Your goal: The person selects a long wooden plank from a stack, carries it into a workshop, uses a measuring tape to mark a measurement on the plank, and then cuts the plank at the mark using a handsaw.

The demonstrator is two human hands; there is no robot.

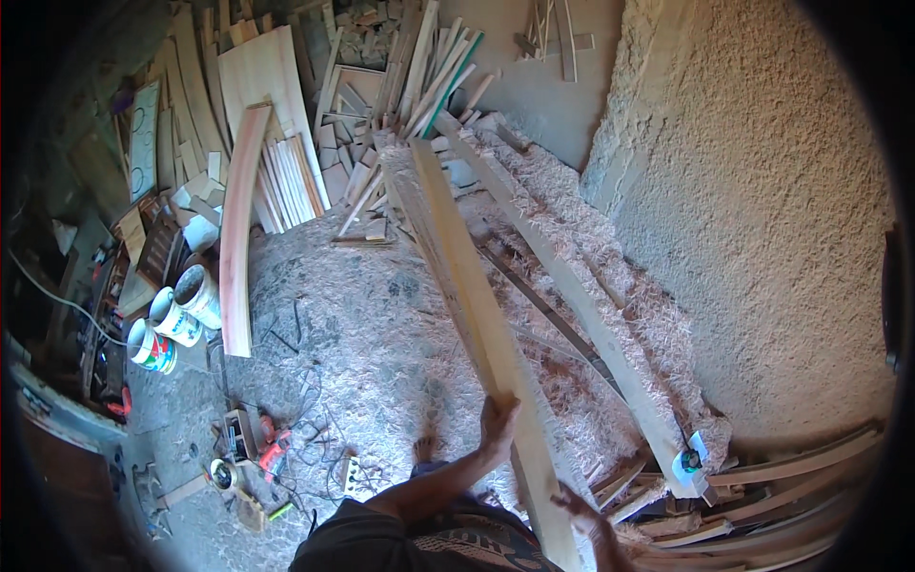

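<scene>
A long pale wooden board (477, 305) runs from beside my body away toward the scrap pile, lying over a timber beam at its far part. My left hand (498, 426) is closed on the board's left edge, some fingers hidden. By the board's near right edge is my right hand (586, 520), its fingers apart and slightly blurred; whether they touch the wood is hard to tell. Another long beam (572, 296) lies to the right, with a small blue and white object (690, 461) on its near end.
Wood shavings (658, 324) heap along the rough wall (753, 219). Offcuts and planks (276, 86) lean at the back left. A reddish plank (240, 229) stands near several white buckets (197, 294). A red power tool (274, 456), cables and a power strip (352, 475) lie on the floor.
</scene>
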